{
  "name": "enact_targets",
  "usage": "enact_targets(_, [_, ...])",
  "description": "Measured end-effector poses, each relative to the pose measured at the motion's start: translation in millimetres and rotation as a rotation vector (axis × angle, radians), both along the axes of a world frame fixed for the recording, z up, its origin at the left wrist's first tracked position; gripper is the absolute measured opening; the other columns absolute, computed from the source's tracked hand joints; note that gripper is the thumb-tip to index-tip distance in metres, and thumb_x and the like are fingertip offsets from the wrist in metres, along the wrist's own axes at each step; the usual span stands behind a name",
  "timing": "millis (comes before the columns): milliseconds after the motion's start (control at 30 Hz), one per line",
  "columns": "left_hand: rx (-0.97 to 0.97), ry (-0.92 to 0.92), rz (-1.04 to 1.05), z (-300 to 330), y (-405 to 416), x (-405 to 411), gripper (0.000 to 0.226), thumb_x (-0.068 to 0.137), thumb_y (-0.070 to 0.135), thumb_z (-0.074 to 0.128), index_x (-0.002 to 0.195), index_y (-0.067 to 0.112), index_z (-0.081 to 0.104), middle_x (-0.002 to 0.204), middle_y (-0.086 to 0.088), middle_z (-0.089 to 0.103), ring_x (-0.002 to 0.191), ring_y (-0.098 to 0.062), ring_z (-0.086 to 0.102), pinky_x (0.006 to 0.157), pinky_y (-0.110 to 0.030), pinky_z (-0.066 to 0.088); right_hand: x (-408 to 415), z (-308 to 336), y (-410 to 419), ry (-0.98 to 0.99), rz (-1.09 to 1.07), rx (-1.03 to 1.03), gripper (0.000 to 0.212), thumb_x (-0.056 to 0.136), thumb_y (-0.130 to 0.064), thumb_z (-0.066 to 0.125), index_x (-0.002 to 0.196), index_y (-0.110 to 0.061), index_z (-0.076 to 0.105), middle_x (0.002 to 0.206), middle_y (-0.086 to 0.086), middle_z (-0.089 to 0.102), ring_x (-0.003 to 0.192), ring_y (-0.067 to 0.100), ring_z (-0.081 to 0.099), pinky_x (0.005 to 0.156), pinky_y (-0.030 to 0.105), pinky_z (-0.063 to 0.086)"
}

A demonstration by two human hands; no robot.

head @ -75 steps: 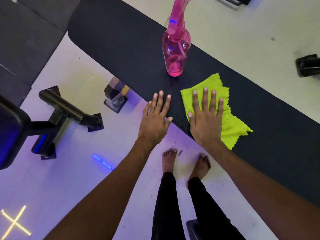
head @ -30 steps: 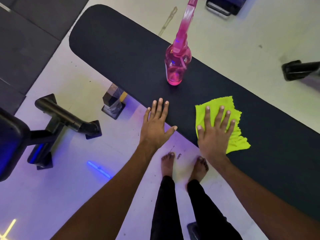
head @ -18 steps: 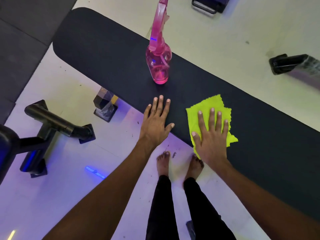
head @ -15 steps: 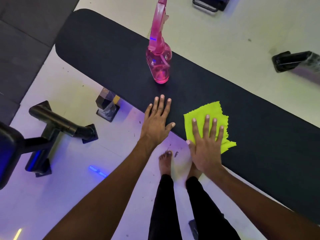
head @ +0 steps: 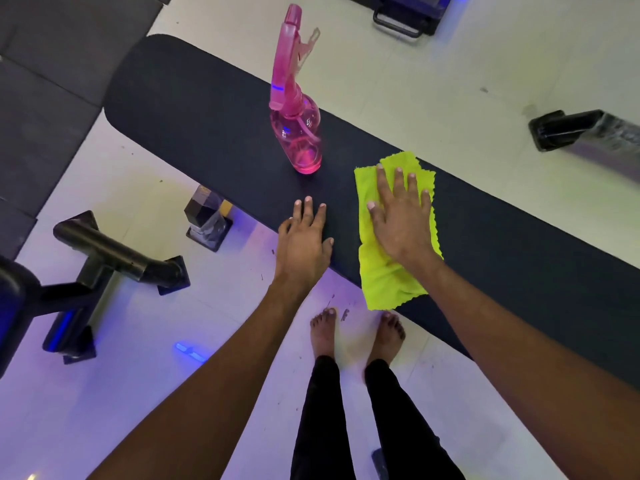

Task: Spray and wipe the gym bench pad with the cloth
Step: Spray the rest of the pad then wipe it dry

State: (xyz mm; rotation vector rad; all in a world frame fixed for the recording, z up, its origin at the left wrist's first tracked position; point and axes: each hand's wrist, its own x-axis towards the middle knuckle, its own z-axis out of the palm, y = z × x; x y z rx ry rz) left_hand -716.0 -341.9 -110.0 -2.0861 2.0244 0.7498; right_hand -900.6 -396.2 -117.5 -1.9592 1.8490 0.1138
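Both hands lie flat and spread in the middle of the frame: the right hand (head: 401, 220) presses palm-down on a crumpled lime-green microfibre cloth (head: 388, 271), fingers splayed and gripping nothing, while the left hand (head: 304, 244) rests open on the near edge of the long black padded gym bench pad (head: 194, 109), its fingers on the pad and its heel over the floor. The two hands are apart, with a strip of bare pad between them. The cloth lies across the pad's near half, its lower corner hanging past the near edge; its far corner stops short of the far edge. One translucent pink plastic spray bottle (head: 298, 133) stands upright on the pad just beyond the left hand, near the far edge, trigger head pointing to the upper centre of the frame; faint marking shows on its body but is too small to read. The pad runs diagonally from its rounded end at upper left to the lower right, with bare black surface open on both sides of the hands. On the pale tiled floor (head: 433, 81), two bare feet (head: 356, 330) stand just below the pad's near edge. A black metal machine frame (head: 114, 258) sits at lower left.
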Motion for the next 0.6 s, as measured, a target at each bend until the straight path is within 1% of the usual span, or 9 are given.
enact_targets(67, [-0.071,0.050,0.077,11.0,-6.0,-9.1,0.046,0.109,0.029,0.047,0.153,0.016,0.049,0.163,-0.011,0.045,0.153,-0.028,0.038,0.115,-0.042,0.036,-18.6,13.8,6.6,-0.121,-0.166,-0.083,0.055,0.110,-0.028,0.045,0.162,-0.009,0.038,0.154,0.022,0.053,0.143,0.043,0.050,0.117,0.053,0.039])
enact_targets(100, [-0.104,0.088,0.115,14.8,-8.7,-14.4,0.038,0.108,0.028,0.048,0.143,0.016,0.060,0.148,-0.009,0.060,0.139,-0.030,0.053,0.106,-0.042,0.043,-28.6,19.2,11.9,-0.139,-0.260,-0.121,0.048,0.108,-0.024,0.048,0.153,-0.005,0.051,0.139,0.023,0.065,0.128,0.044,0.061,0.108,0.051,0.045])
enact_targets(133, [-0.116,0.119,0.155,17.6,-11.0,-21.2,0.032,0.108,0.029,0.050,0.133,0.016,0.066,0.134,-0.008,0.069,0.124,-0.030,0.062,0.097,-0.042,0.048,-37.5,23.2,17.5,-0.122,-0.336,-0.140,0.042,0.107,-0.023,0.050,0.144,-0.003,0.059,0.127,0.023,0.071,0.117,0.045,0.065,0.101,0.050,0.047])
enact_targets(200, [-0.077,0.174,0.243,20.5,-15.1,-37.6,0.027,0.105,0.036,0.057,0.118,0.017,0.071,0.116,-0.006,0.074,0.107,-0.029,0.066,0.083,-0.040,0.052,-49.7,27.4,27.1,-0.086,-0.422,-0.114,0.036,0.105,-0.025,0.056,0.132,-0.003,0.064,0.119,0.021,0.073,0.111,0.044,0.066,0.097,0.051,0.049])
enact_targets(300, [0.043,0.248,0.426,19.5,-18.7,-64.2,0.034,0.095,0.048,0.071,0.109,0.016,0.071,0.104,-0.004,0.075,0.097,-0.028,0.068,0.079,-0.038,0.054,-50.9,27.7,30.4,-0.063,-0.456,0.001,0.039,0.101,-0.030,0.066,0.130,-0.004,0.060,0.126,0.019,0.065,0.118,0.041,0.061,0.099,0.052,0.048])
enact_targets(367, [0.082,0.244,0.532,16.0,-18.5,-76.8,0.031,0.092,0.043,0.076,0.106,0.016,0.069,0.103,-0.005,0.075,0.096,-0.029,0.070,0.082,-0.040,0.058,-46.7,24.6,27.4,-0.081,-0.487,0.041,0.041,0.098,-0.031,0.071,0.128,-0.005,0.058,0.124,0.018,0.065,0.117,0.040,0.062,0.099,0.052,0.050])
enact_targets(467, [0.041,0.322,0.688,10.3,-16.9,-82.5,0.010,0.094,0.027,0.074,0.092,0.018,0.072,0.096,-0.003,0.077,0.092,-0.028,0.072,0.079,-0.038,0.060,-41.9,19.5,19.8,-0.162,-0.567,0.072,0.036,0.096,-0.028,0.074,0.120,-0.005,0.060,0.119,0.017,0.069,0.112,0.039,0.064,0.094,0.047,0.052])
enact_targets(533, [-0.003,0.413,0.804,9.7,-14.8,-78.4,0.009,0.094,0.025,0.075,0.089,0.016,0.076,0.091,-0.001,0.078,0.089,-0.025,0.072,0.075,-0.034,0.058,-40.7,18.4,15.8,-0.230,-0.605,0.062,0.028,0.097,-0.027,0.074,0.112,-0.007,0.063,0.115,0.015,0.069,0.108,0.037,0.065,0.088,0.042,0.050])
enact_targets(600, [-0.028,0.505,0.912,10.0,-11.0,-72.9,0.009,0.093,0.023,0.076,0.090,0.015,0.078,0.084,0.001,0.076,0.089,-0.023,0.073,0.077,-0.034,0.059,-39.4,18.6,15.0,-0.280,-0.609,0.038,0.024,0.097,-0.028,0.073,0.108,-0.009,0.063,0.109,0.013,0.069,0.101,0.033,0.065,0.084,0.040,0.049])
